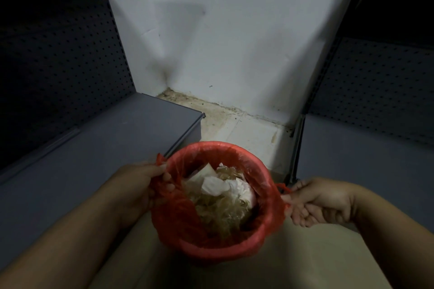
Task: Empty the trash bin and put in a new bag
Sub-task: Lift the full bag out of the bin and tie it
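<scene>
Red plastic bag (263, 178) lines small bin, centre near, on pale floor (249, 134) between grey shelves (94, 148). Crumpled tissue (216, 185) and tan trash inside. Left hand (143, 185) pinches left bag handle; right hand (314, 202) pinches right handle.

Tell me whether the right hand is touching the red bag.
Touching. The head view shows the right hand pinching the red bag by its handle loop.

bin (218, 248): stood on floor (249, 134) between left shelf (98, 148) and right shelf (366, 148)
wall (234, 42): behind bin
trash (223, 195): in bag (263, 176)
</scene>
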A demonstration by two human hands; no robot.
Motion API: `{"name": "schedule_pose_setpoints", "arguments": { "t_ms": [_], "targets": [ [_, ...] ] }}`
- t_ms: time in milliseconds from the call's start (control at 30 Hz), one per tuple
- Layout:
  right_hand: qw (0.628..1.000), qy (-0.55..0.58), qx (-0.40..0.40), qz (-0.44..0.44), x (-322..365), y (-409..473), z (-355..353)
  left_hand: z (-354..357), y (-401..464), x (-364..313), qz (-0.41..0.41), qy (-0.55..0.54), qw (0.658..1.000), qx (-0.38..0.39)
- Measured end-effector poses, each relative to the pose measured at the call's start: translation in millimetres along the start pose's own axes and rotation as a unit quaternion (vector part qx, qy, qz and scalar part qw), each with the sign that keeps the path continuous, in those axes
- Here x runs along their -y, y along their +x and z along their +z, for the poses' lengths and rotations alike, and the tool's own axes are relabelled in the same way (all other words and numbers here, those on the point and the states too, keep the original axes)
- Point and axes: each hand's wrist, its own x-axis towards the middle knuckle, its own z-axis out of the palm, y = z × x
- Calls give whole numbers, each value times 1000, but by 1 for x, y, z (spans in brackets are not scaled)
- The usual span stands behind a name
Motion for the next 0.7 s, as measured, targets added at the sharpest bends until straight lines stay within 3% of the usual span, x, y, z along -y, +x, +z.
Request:
{"name": "schedule_pose_setpoints", "arguments": {
  "t_ms": [100, 200, 333, 500, 567, 633, 667, 700],
  "targets": [
    [998, 63, -13, -27, 1, 4, 2, -3, -5, -2, -37, 24, 998, 53],
    [998, 26, -52, -16, 4, 6, 1, -9, -9, -6, -56, 25, 995, 76],
    [985, -102, -138, 10, 2, 8, -4, -16, -9, -15, -70, -69, 994, 56],
    [969, -23, -245, 6, 8, 19, 4, -18, -3, -32, -21, -203, 979, -8],
    [950, -23, -312, -14, 14, 24, 11, -17, -2, -35, 35, -132, 991, -16],
    [914, -126, -385, -19, 19, 29, 13, -15, 0, -33, 110, 22, 992, -51],
    [881, -199, -428, -23, 22, 31, 13, -16, 3, -31, 166, 138, 972, -89],
    [845, -256, -468, -36, 25, 32, 12, -17, 7, -31, 233, 272, 923, -138]
  ]
}}
